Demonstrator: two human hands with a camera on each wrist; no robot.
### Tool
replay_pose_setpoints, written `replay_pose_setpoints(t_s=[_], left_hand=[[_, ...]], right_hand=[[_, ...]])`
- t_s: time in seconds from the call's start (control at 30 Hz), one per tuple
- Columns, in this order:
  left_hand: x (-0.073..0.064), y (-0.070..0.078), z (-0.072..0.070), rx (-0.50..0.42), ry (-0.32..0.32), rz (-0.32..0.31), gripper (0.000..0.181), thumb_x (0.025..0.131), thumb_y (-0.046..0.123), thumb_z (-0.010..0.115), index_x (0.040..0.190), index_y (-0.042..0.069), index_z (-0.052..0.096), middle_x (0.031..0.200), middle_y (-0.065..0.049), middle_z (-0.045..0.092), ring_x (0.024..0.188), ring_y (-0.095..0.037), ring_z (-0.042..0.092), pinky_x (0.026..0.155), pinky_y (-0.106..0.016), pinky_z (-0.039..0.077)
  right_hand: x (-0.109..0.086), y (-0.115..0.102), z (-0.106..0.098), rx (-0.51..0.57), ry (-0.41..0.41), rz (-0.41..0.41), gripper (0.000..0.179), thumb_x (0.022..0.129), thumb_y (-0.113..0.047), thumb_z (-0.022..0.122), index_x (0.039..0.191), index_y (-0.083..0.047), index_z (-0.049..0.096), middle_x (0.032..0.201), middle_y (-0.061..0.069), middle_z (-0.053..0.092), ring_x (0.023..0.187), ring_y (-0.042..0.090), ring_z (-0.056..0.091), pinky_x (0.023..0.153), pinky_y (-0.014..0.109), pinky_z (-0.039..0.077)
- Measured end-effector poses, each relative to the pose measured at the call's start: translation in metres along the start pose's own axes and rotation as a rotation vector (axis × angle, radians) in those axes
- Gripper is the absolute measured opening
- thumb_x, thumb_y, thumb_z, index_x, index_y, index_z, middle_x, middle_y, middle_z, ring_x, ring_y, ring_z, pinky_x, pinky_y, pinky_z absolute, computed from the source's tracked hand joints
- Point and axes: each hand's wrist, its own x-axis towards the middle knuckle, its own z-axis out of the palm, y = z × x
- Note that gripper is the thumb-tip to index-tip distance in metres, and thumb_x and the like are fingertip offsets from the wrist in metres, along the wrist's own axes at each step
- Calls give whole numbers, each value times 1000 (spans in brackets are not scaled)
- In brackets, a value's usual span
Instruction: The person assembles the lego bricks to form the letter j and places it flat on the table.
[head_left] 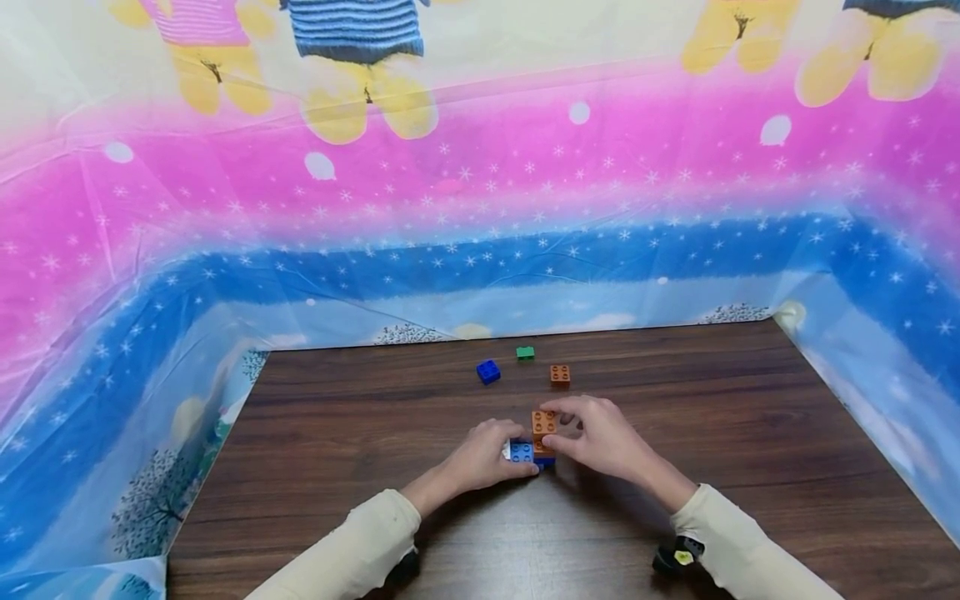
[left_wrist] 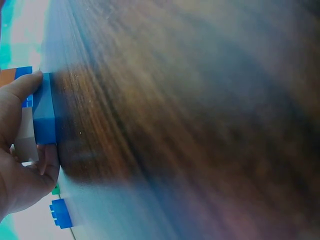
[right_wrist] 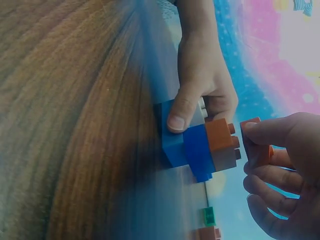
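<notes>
My left hand [head_left: 480, 458] grips a small stack of toy building bricks low on the table, its thumb on the light blue bottom brick [right_wrist: 172, 147]. On that sit a dark blue brick [right_wrist: 196, 145] and, beside it, a white brick [left_wrist: 26, 137]. An orange brick [right_wrist: 222, 145] tops the dark blue one, studs up. My right hand [head_left: 603, 437] pinches another orange brick [right_wrist: 256, 145] between thumb and fingers. A narrow gap separates this brick from the studs of the stacked orange one in the right wrist view.
Beyond the hands, a dark blue brick [head_left: 488, 372], a green brick [head_left: 525, 353] and an orange brick [head_left: 560, 376] lie apart on the brown wooden table [head_left: 360, 392]. Patterned cloth [head_left: 480, 275] hangs along the table's back and sides.
</notes>
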Motion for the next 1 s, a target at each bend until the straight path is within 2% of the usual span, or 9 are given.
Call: replay_pose_setpoints(t_s=[0.5, 1.0], left_hand=[[1, 0, 1, 3, 0, 11, 37, 89, 42, 79, 114, 15, 73, 100, 6, 69, 79, -5, 53, 68, -23, 43], [0, 1, 0, 2, -4, 6, 39, 89, 42, 78, 119, 16, 73, 108, 4, 71, 85, -5, 56, 73, -25, 44]], right_hand=[[-7, 3, 5, -11, -14, -13, 43, 91, -33, 79, 129, -15, 70, 113, -2, 72, 93, 11, 64, 74, 30, 53], [-10, 5, 7, -5, -8, -31, 40, 91, -32, 79, 128, -18, 71, 116, -2, 73, 93, 11, 66, 74, 28, 54]])
